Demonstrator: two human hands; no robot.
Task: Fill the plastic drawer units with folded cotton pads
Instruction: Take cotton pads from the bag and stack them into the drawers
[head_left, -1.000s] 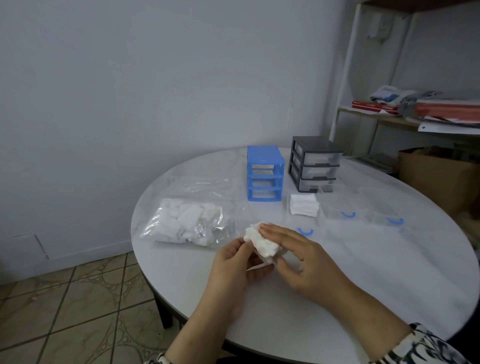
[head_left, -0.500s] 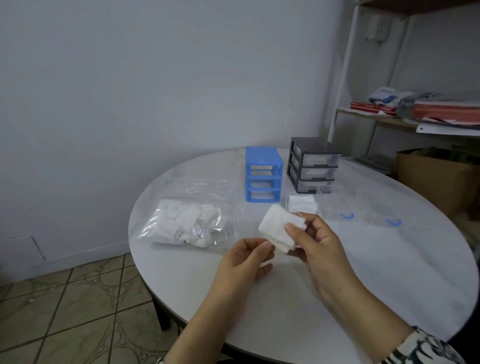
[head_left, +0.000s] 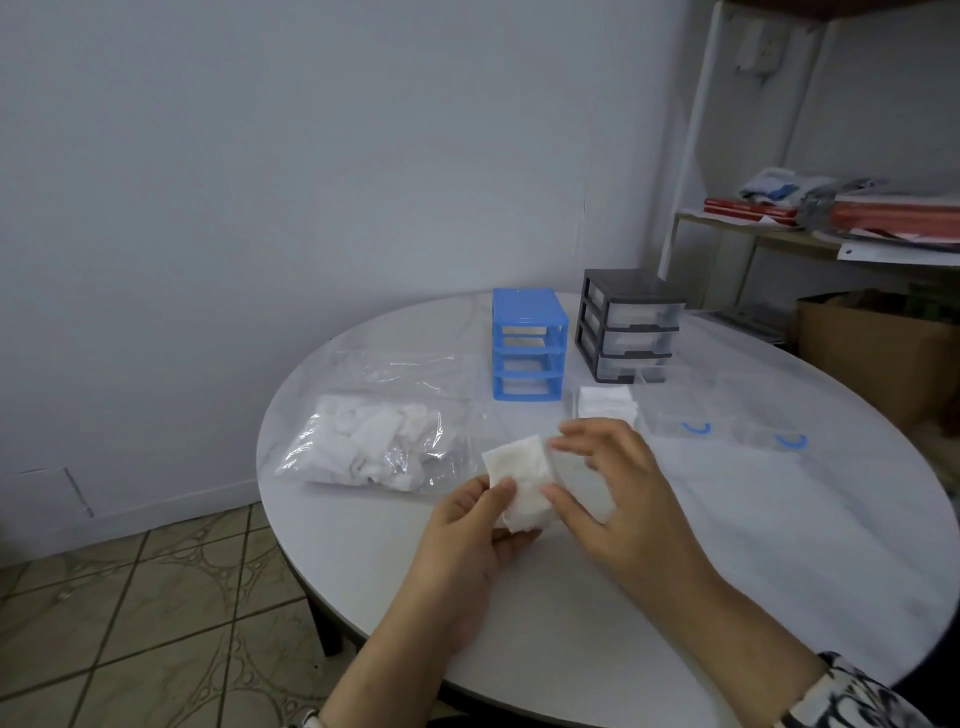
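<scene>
The hands work one cotton pad (head_left: 519, 480) in the air above the near part of the table (head_left: 727, 545): the left hand (head_left: 467, 540) pinches its lower edge between thumb and fingers, and the right hand (head_left: 613, 493) grasps its right side with the thumb low and the fingers spread near the top corner. The pad looks soft and limp, so an uneven pull could skew the fold or let it spring loose. Folded pads (head_left: 605, 402) are stacked in a clear drawer just in front of the black drawer unit (head_left: 628, 325); a careless drop there could topple that pile. The blue drawer unit (head_left: 527, 345) stands with its bays open, and two more clear drawers (head_left: 727, 415) lie to the right, light enough to slide if nudged. The bag of loose pads (head_left: 374, 447) lies to the left.
</scene>
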